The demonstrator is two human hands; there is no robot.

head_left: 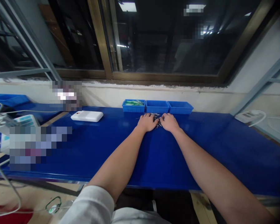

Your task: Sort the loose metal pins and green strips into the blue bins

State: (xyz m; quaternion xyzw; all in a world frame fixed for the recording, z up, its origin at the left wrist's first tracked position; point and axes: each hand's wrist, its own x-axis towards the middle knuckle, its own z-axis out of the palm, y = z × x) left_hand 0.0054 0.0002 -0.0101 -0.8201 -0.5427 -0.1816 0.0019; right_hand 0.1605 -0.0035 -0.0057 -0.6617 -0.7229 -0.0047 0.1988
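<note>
A small loose pile of thin dark and silvery metal pieces (158, 125) lies on the blue tabletop; their exact kind is too small to tell. My left hand (148, 122) rests palm down at the pile's left side, its thumb reaching in against the pieces. From the other side my right hand (169, 122) touches the pile, fingers bent loosely and thumb toward the middle. Both hands cup around the pieces rather than closing on them. Some pieces stick out past the left fingers, and the palms hide others.
Behind the hands stand three joined blue bins (157, 107), the left one holding green-and-clear packaging. A white box-like device (87, 116) lies to the left. A white power strip (249, 116) with a cable is at the right. Metal frame posts rise on both sides.
</note>
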